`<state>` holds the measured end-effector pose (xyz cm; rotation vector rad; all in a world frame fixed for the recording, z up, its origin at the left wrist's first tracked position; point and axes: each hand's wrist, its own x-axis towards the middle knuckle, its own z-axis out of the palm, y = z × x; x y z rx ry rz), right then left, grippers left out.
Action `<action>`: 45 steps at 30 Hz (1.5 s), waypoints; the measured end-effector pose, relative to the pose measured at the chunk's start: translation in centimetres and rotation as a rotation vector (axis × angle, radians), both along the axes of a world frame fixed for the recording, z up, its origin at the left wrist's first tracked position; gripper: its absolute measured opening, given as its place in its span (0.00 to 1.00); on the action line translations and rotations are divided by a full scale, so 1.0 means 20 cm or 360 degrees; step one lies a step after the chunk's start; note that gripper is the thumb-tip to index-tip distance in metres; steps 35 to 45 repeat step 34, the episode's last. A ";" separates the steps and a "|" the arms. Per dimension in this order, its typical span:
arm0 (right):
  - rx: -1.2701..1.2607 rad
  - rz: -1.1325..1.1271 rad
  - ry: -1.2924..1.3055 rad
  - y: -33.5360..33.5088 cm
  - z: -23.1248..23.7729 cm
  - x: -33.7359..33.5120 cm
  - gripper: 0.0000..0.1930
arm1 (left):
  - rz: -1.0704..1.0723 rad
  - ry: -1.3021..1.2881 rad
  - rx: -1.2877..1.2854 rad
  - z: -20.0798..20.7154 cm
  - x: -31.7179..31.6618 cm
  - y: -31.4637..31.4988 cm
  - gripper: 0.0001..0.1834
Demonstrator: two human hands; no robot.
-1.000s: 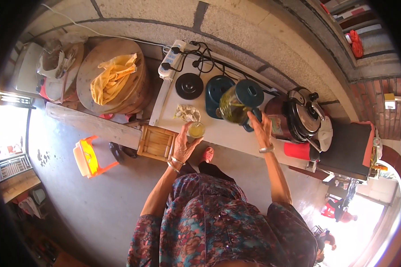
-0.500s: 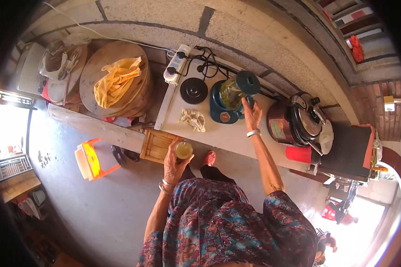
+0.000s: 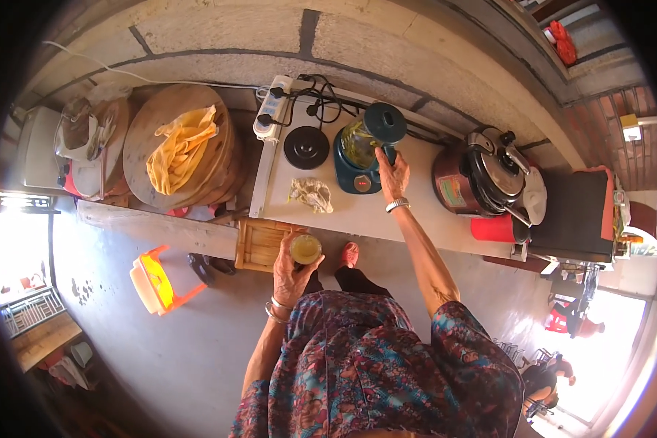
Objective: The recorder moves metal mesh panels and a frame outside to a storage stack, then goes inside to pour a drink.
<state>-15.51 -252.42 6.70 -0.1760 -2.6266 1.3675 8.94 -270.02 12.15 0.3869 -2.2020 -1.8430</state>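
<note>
My left hand is closed around a glass of yellowish liquid, held in front of the counter's near edge. My right hand grips the handle of a blender that stands on the counter. Through the clear wall of its jug, yellow-green contents show under a dark teal lid. The jug sits on its teal base. Left of the blender lies a round black lid. Nearer to me is a crumpled pale cloth.
A white power strip with black plugs and cords lies at the counter's back left. To the right stand a pressure cooker and a red cylinder. A yellow cloth rests on a round wooden board. An orange stool is on the floor.
The view has shifted slightly. My right hand stays on the blender's handle, and my left hand still holds the glass at about the same place.
</note>
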 end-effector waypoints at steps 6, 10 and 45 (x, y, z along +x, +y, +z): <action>0.0094 -0.0035 -0.0073 -0.02 -0.02 0.01 0.21 | 0.0035 -0.0008 -0.0052 0.03 0.02 0.00 0.30; 0.0170 -0.0050 -0.0018 -0.01 -0.07 0.03 0.23 | -0.0053 -0.0061 -0.0043 0.06 0.04 -0.01 0.31; 0.0454 0.0063 0.0181 1.70 -0.63 1.56 0.19 | -0.1129 0.0073 -0.0042 0.34 -0.06 1.30 0.31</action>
